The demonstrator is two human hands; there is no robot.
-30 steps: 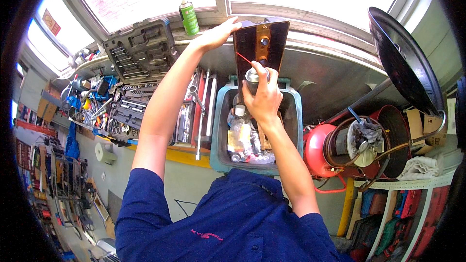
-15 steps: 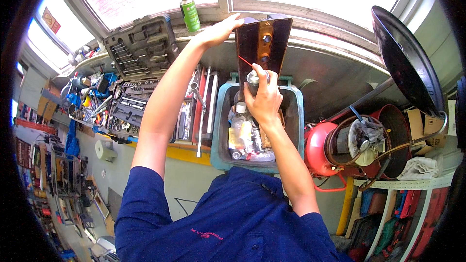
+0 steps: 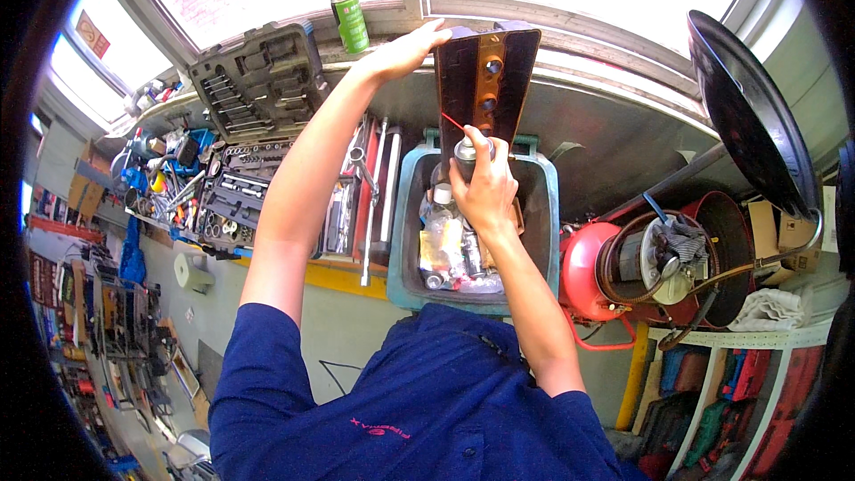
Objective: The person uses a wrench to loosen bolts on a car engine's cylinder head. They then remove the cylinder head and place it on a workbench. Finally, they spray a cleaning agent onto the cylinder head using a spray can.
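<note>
We see a cluttered workshop desk under a bright window, socket case at 10 o'clock. Our left hand has its grip clamped on the dark panel's top edge, holding it upright over the teal bin. Our right hand, grip clamped on a spray can, sits just below the panel at 6 o'clock, red straw touching it. Red drum crowds 3 o'clock; tool tray crowds 9.

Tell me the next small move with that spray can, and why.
Probably press the nozzle: the right hand holds the spray can upright, its red straw aimed at the dark panel, which the left hand grips by its top edge above the teal bin.
</note>
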